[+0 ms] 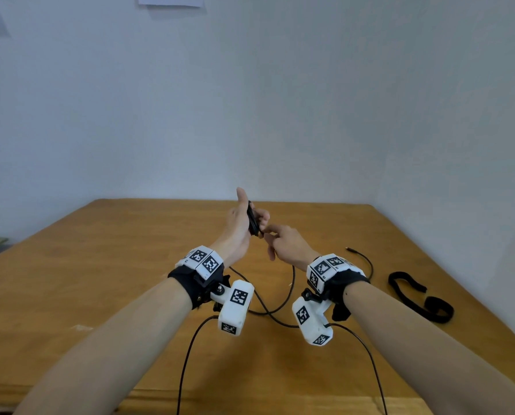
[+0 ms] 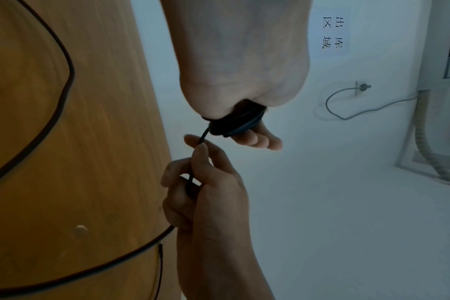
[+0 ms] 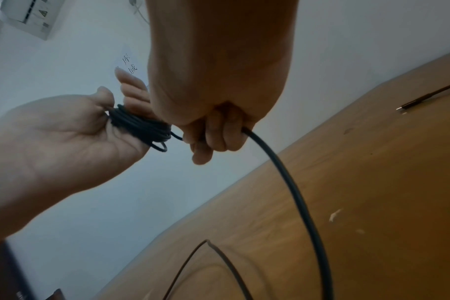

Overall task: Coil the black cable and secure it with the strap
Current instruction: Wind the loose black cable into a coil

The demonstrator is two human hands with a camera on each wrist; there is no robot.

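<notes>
My left hand [image 1: 251, 209] is raised upright over the table, and several turns of the black cable [image 1: 254, 224] are wound round its fingers, with the thumb beside the coil [image 3: 139, 125]. Just right of it, my right hand [image 1: 270, 234] pinches the free run of cable between thumb and forefinger and curls its other fingers [image 3: 219, 132] round it. From that fist the cable [image 3: 295, 192] drops to the table and loops back to its plug end [image 1: 351, 249]. The black strap [image 1: 418, 298] lies loose on the table at the right, untouched.
The wooden table [image 1: 100, 265] stands in a corner of white walls. Slack cable [image 2: 64, 81] loops on the tabletop under my wrists. Thin black camera leads [image 1: 187, 360] run off the near edge. The strap lies close to the table's right edge.
</notes>
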